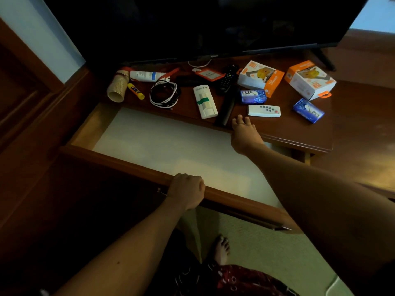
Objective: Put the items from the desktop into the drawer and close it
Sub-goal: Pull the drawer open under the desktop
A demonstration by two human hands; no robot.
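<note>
Your left hand (186,190) is curled over the front edge of the drawer (136,165), fingers wrapped on the wood. The drawer is pulled out, and its pale lining shows with nothing lying on it.

Your right hand (244,133) reaches across the drawer to the front edge of the desktop (284,129), fingers loosely spread and closed on nothing, their tips just beside the lower end of a long black remote (227,105) and near a small white remote (264,110).

All the items are on the desktop. From the left you have a stack of paper cups (117,87) on its side, a yellow glue stick (136,91), a white tube (147,76), a coil of black and white cables (164,94) and a white case with a green strip (205,101). Farther back lie an orange-framed tag (210,75) and a second dark remote (228,79). To the right sit two orange and white boxes (260,77) (311,81) and two blue soap bars (253,96) (308,110). A television (203,24) stands behind; in its shadow something dark, maybe a wallet, is hard to make out.
</note>
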